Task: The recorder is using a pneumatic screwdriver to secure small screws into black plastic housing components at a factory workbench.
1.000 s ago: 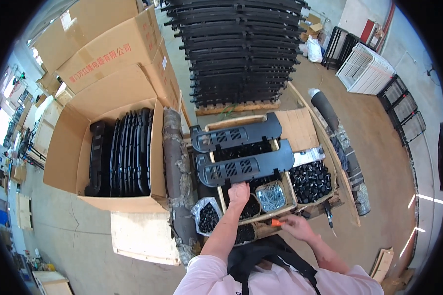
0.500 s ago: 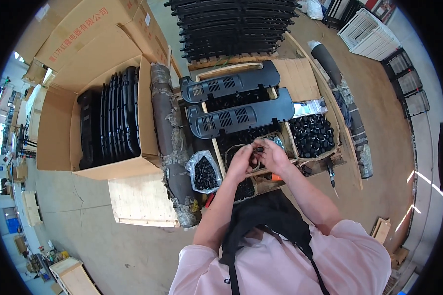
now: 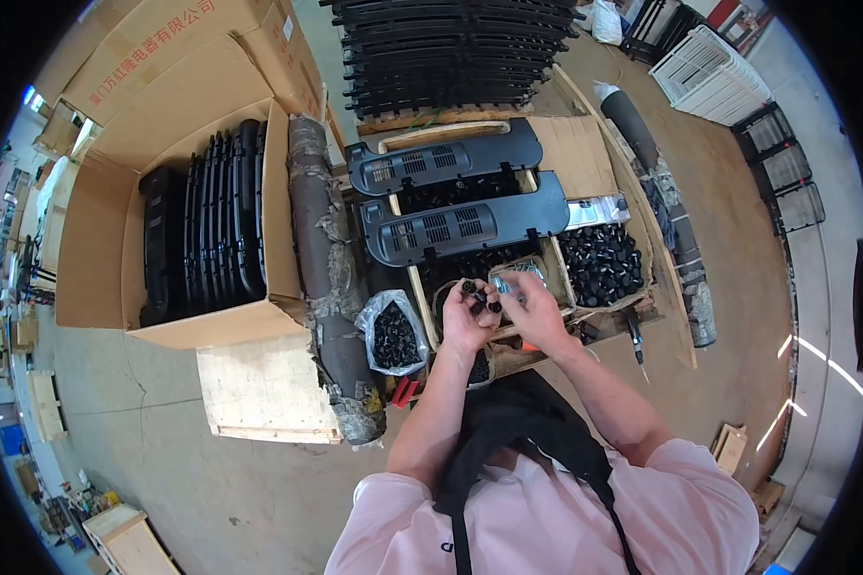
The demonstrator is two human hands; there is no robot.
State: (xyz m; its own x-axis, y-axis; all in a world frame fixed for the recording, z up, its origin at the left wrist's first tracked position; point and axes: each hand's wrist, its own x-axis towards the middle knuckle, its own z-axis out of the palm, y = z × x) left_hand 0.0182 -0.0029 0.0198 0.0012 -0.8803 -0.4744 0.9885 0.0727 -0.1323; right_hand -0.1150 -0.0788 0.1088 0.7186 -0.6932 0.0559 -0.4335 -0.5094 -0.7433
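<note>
Both hands work together just on the near side of the nearer vented panel, the dark one that serves as the landmark here. The left hand is turned palm up below that panel's middle, its fingers curled around a few small black parts. The right hand is below the panel's right half, its fingers bent toward those parts; whether they pinch one, I cannot tell. Silvery screws show between the right hand and the panel. Black round caps fill a compartment to the panel's right, a plastic bag of small black pieces is off its near left corner, a second vented panel lies just beyond it, and an open carton stands well to its left.
</note>
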